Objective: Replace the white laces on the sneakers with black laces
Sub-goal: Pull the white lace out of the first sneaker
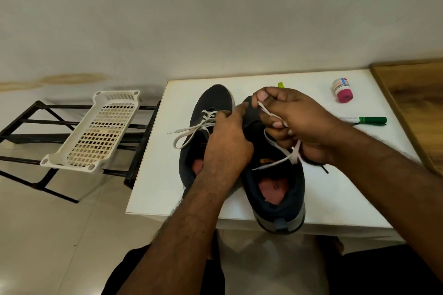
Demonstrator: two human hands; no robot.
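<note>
Two dark sneakers are set side by side on the white surface (335, 189), toes pointed away. The left sneaker (213, 105) is still laced with a white lace (189, 130), its loose ends trailing left over the surface. The right sneaker (275, 189) is placed with its heel over the near edge.

The right hand (294, 124) is curled above the right sneaker's forefoot; a white lace (275, 164) is pinched between thumb and fingers and is seen running down across the tongue. The left hand (227, 143) is rested between the sneakers, index finger extended against the toe of the right sneaker, remaining fingers bent; whether anything is gripped cannot be told.

A black lace end (324, 169) is seen just under the right wrist. A green marker (366, 120) and a pink-capped small bottle (342, 93) are noted on the far right of the surface. A white plastic basket (96, 132) is set on a black rack (28, 136) at left.
</note>
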